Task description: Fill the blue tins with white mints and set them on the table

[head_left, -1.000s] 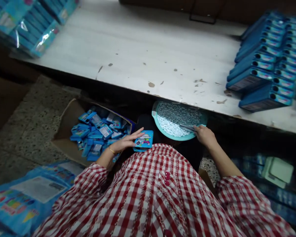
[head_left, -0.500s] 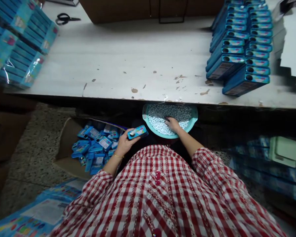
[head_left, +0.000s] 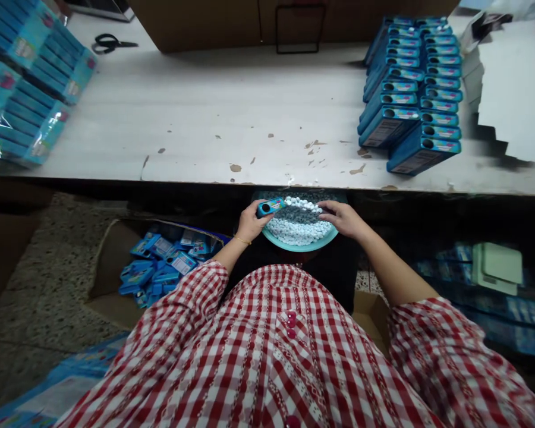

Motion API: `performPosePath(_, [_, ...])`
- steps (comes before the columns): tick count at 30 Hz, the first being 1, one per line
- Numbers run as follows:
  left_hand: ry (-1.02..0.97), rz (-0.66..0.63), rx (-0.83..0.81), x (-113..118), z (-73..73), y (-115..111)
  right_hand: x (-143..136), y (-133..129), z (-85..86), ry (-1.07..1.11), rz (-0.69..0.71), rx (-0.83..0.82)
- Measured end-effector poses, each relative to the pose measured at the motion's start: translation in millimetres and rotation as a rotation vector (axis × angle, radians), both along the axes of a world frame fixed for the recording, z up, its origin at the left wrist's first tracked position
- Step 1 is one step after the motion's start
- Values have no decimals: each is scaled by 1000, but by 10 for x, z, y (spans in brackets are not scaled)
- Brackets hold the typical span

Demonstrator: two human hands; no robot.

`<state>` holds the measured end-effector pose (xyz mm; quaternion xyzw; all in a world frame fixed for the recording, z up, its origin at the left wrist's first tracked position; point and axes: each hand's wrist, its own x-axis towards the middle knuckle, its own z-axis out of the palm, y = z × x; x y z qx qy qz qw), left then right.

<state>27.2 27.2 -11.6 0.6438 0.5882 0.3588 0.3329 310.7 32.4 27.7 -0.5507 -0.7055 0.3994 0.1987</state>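
My left hand (head_left: 250, 222) is closed around a small blue printed box (head_left: 271, 207), held over the left rim of a turquoise basin (head_left: 299, 246). The basin, partly under the table edge, is full of small white pellets (head_left: 294, 232). Between the box's right end and my right hand (head_left: 345, 219) stretches a raised row of white pellets (head_left: 302, 204). My right thumb and fingers pinch the far end of this row. Whatever carries the pellets there is too small to make out.
A carton (head_left: 102, 270) of loose blue boxes (head_left: 160, 255) stands on the floor at left. On the white table (head_left: 232, 113) are stacked blue boxes (head_left: 401, 107), wrapped packs (head_left: 27, 89), scissors (head_left: 111, 43) and white sheets (head_left: 517, 89). A pale green container (head_left: 497, 267) is at right.
My right hand has come up out of the pellets and moved right, with a raised row of pellets at its fingers. My left hand has brought the box right and up, over the basin.
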Motion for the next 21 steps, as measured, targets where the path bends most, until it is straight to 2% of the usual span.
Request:
performPosePath(5, [121,-91,-27,277,-46,42,-177,60,522,-362,177,1])
performPosePath(10, [160,-131,-46,379,-58,9,-491,84,810,-756,311,25])
performPosePath(14, [150,-135,-39,400,-82,18,-733,69,938,-857,372,40])
performPosePath(16, [117,-122,-35,391,-96,21,-749,53,985,-844,362,53])
performPosePath(19, [24,-74,-25,319,-98,6,-524,28,949,-805,297,91])
performPosePath(21, [-40,-9,-28,228,-83,-15,-268,15,780,-797,231,84])
